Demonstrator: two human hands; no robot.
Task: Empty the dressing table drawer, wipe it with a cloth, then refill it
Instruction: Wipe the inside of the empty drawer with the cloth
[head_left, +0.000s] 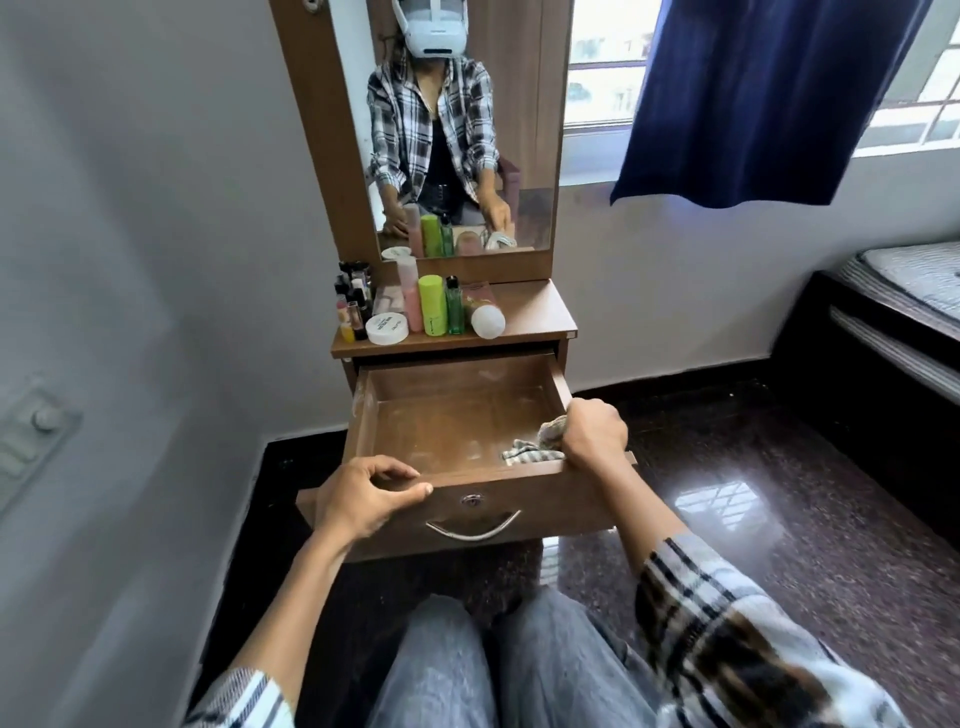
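Observation:
The wooden drawer (447, 415) of the dressing table is pulled out, and its dusty, white-smeared bottom holds only a cloth. My right hand (592, 434) grips a checked cloth (535, 451) at the drawer's front right corner, part of the cloth lying on the drawer floor. My left hand (363, 496) holds the drawer's front panel, fingers curled over its top edge left of the lock (471, 500) and the metal handle (472, 530).
On the table top (530, 312) stand a white jar (387, 328), a pink bottle (410, 299), green bottles (432, 306), a white-capped tube (485, 317) and several small cosmetics (353, 306). A mirror (462, 130) rises behind. A bed (893, 312) is right; dark floor (727, 493) lies around.

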